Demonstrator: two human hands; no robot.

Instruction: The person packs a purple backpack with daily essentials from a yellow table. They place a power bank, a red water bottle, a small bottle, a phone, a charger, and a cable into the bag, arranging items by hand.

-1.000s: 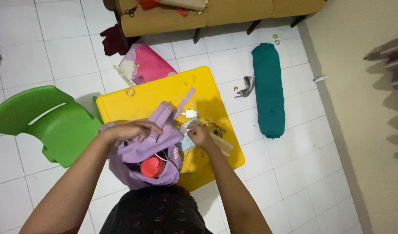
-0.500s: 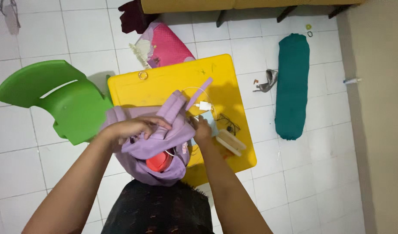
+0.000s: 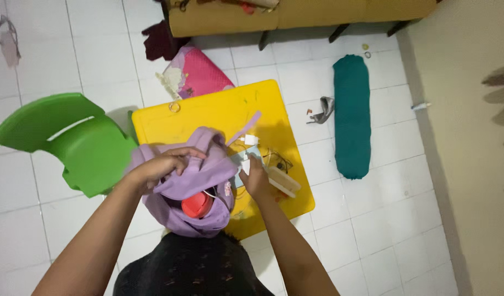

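A low yellow table (image 3: 208,112) on the white tiled floor carries a lilac bag (image 3: 200,181) at its near edge, partly overhanging toward the person (a green plastic chair (image 3: 71,142) stands just to the left). The left hand (image 3: 161,164) grips the bag's upper fabric, fingers closed on it. If that grip slackens, the bag could tip off the edge and the red-capped bottle (image 3: 197,205) in its mouth roll out. The right hand (image 3: 255,176) pinches a small pale flat item, which I cannot identify, beside a white cable (image 3: 251,140) that could snag.
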